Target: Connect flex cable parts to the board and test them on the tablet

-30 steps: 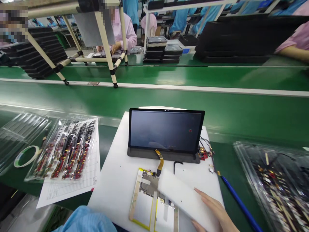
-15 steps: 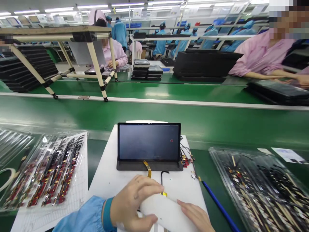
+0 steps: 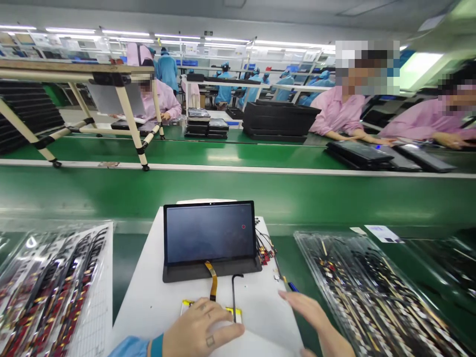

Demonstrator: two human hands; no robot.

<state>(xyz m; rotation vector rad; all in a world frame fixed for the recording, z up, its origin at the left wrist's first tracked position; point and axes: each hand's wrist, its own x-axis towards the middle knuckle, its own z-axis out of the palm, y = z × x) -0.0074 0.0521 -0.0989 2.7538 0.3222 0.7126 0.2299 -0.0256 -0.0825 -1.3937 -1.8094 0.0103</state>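
Observation:
My left hand (image 3: pixel 201 327), with a teal band at the wrist, lies over a flat part with yellow-taped edges (image 3: pixel 235 312). Its fingers are stretched out and its thumb is hidden. White sheet-like material (image 3: pixel 256 343) shows under and beside the fingertips; how far it extends is unclear. My right hand (image 3: pixel 320 320) is raised at the board's right edge, fingers and thumb apart, holding nothing. An amber flat cable (image 3: pixel 212 282) and a thin black strip (image 3: pixel 233 295) run up from the part. Behind stands a tablet (image 3: pixel 208 233) with a dark screen.
The white board (image 3: pixel 139 292) carries small wired parts (image 3: pixel 265 250) at its right. A blue pen-like tool (image 3: pixel 293 286) lies by it. Clear trays of parts stand left (image 3: pixel 55 282) and right (image 3: pixel 349 282). Across the green bench (image 3: pixel 223 186), people in pink work near dark stacks (image 3: pixel 278 120).
My right hand has come off the white material and lifted to the right, opening. My left hand has flattened down over it. The camera view has tilted up and shifted right.

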